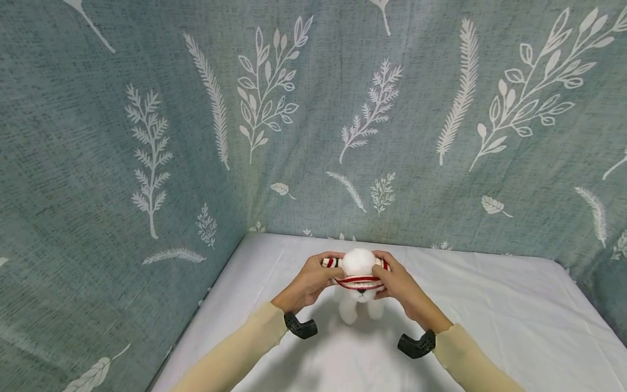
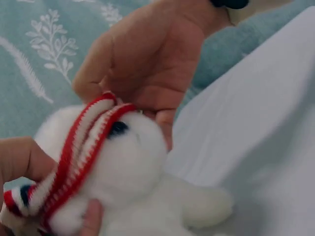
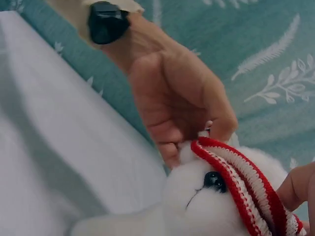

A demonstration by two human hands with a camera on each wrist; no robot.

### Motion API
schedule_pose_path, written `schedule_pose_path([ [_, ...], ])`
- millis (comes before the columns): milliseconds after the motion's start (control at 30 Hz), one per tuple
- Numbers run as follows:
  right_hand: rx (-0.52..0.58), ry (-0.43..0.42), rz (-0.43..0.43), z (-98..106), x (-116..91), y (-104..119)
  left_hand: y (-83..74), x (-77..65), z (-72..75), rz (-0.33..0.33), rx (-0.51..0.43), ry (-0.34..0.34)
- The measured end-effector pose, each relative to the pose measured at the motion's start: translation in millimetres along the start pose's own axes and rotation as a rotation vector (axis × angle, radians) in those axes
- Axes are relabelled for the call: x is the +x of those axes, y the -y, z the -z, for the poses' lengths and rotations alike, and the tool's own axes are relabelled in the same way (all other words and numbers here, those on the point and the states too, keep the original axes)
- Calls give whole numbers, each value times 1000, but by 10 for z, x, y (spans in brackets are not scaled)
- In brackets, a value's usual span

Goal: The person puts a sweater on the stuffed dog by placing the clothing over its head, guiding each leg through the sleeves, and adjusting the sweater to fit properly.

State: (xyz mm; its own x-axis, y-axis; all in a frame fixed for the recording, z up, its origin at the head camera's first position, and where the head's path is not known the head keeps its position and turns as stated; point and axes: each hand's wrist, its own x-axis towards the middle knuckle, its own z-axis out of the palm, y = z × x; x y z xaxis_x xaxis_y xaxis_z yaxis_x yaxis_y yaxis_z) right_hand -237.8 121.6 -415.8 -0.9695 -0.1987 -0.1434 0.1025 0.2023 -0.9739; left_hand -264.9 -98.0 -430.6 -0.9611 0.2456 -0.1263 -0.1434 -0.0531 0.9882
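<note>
A white fluffy plush toy (image 1: 357, 261) sits upright on the white-covered table, its black nose (image 3: 215, 182) showing. A knitted band (image 1: 360, 281) in red and white, with dark stripes toward an end, stretches across its face above the nose. My left hand (image 1: 315, 279) grips the band at the left side of the head, thumb in front. On the opposite side my right hand (image 1: 400, 282) grips it the same way. The left wrist view has the right hand (image 2: 152, 59) curled at the head's edge; the right wrist view has the left hand (image 3: 179, 93) likewise.
A white cloth (image 1: 490, 305) covers the table, lightly creased. Blue-green curtains (image 1: 313, 125) with white leaf prints rise behind it and along the left side. A black wrist mount (image 1: 300, 326) sits on the left wrist, another mount (image 1: 416, 344) on the right.
</note>
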Motion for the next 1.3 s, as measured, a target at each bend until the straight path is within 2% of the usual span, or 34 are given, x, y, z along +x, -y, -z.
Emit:
schedule_pose_path([
  [233, 115, 2, -31, 15, 2, -15, 10, -17, -33, -11, 3, 0],
  [400, 94, -34, -12, -42, -6, -13, 28, -13, -87, -32, -46, -31],
  [500, 62, -66, -18, -59, -6, -34, 56, -7, -105, -45, -52, -24],
  [633, 58, -92, -19, -37, -3, -65, 66, -11, -79, -70, 43, 8],
  [767, 43, -49, -6, 1, 8, -61, 23, -22, -14, -72, 178, 34],
  [833, 24, -23, -6, 13, 9, -46, -5, -31, 11, -54, 204, 55],
  [933, 8, -8, -12, 18, 10, -36, -34, -32, 30, -24, 193, 88],
  [1033, 8, -8, -24, 18, 16, -46, -38, -27, 38, 6, 143, 102],
  [1300, 51, -6, -59, 59, 46, -116, 2, 18, 29, 76, 26, 78],
])
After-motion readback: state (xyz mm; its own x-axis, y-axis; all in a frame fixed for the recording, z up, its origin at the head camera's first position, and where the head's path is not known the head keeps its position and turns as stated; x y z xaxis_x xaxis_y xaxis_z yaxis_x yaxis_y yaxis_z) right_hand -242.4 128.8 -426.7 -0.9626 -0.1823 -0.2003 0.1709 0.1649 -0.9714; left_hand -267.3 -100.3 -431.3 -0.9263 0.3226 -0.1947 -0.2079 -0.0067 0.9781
